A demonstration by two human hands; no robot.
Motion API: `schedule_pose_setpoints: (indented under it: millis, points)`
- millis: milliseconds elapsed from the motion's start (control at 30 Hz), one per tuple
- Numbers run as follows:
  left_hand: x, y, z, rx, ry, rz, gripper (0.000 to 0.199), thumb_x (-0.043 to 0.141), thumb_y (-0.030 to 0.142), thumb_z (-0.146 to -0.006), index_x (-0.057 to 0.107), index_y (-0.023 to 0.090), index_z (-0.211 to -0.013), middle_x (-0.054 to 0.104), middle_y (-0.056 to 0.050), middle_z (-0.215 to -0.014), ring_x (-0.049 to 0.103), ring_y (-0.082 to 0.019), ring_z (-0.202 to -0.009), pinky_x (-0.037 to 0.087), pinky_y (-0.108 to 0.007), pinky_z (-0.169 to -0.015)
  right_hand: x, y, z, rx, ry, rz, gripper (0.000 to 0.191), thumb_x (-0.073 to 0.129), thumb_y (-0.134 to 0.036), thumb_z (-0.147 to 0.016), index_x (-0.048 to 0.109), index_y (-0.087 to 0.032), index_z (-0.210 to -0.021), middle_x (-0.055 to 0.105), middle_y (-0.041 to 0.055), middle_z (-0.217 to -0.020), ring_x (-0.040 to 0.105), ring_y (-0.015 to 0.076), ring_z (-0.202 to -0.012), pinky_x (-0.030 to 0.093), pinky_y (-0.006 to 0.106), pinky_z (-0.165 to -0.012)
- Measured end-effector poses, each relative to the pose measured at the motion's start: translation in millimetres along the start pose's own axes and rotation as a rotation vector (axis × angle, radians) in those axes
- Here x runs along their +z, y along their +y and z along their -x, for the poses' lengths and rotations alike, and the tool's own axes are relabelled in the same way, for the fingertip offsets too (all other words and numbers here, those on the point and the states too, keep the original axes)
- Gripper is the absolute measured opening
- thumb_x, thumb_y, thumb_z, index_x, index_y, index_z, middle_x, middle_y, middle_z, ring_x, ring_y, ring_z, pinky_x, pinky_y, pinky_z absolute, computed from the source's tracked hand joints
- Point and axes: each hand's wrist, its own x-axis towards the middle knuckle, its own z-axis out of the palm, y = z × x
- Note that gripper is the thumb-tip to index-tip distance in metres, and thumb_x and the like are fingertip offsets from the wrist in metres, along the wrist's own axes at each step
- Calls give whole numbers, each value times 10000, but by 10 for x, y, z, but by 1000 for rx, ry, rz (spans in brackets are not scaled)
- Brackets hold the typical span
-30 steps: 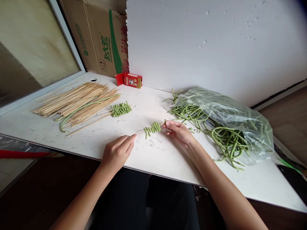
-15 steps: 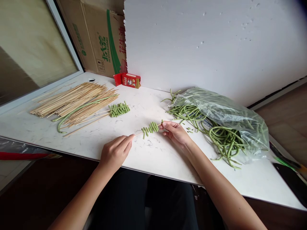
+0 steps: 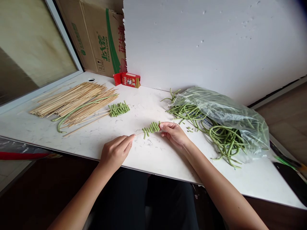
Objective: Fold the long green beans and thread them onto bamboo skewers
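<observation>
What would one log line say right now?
left hand: grips skewer | right hand: pinches bean piece at skewer's far end | beans: partly under plastic bag

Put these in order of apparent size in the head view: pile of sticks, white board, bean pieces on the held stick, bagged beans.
1. White board
2. Bagged beans
3. Pile of sticks
4. Bean pieces on the held stick

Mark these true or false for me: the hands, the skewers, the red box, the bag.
1. The left hand pinches one end of a skewer. True.
2. The right hand lies flat, fingers spread. False: it pinches a bean piece at the skewer's other end.
3. A long bean lies across the loose skewers. True.
4. The red box is upside down inside the plastic bag. False: it is outside, left of it.
</observation>
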Motion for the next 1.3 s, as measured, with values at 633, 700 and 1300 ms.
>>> schedule_pose_setpoints:
  millis: [633,700,1300]
  points:
    - [-38,37,0,58,-8,-49,502,623,24,-967,610,207,-1435,790,-40,-911,749,-175,-769,586,-304,-732,17,-86,44,81,-38,38,339,957,-453,-711,741,-192,-692,608,-1,-694,390,105,-578,291,300,-534]
    - [-32,32,1,57,-13,-37,503,621,24,-968,611,210,-1436,789,-39,-915,750,-175,-773,591,-304,-738,13,-90,48,82,-36,38,343,960,-457,-703,743,-191,-699,619,1,-700,394,105,-579,301,302,-541]
    - [20,-8,35,15,-38,53,429,583,51,-1002,634,206,-1399,796,-67,-985,764,-189,-859,630,-318,-809,-58,-101,29,73,-40,116,324,956,-468,-716,793,-193,-765,661,17,-753,451,120,-623,309,303,-546]
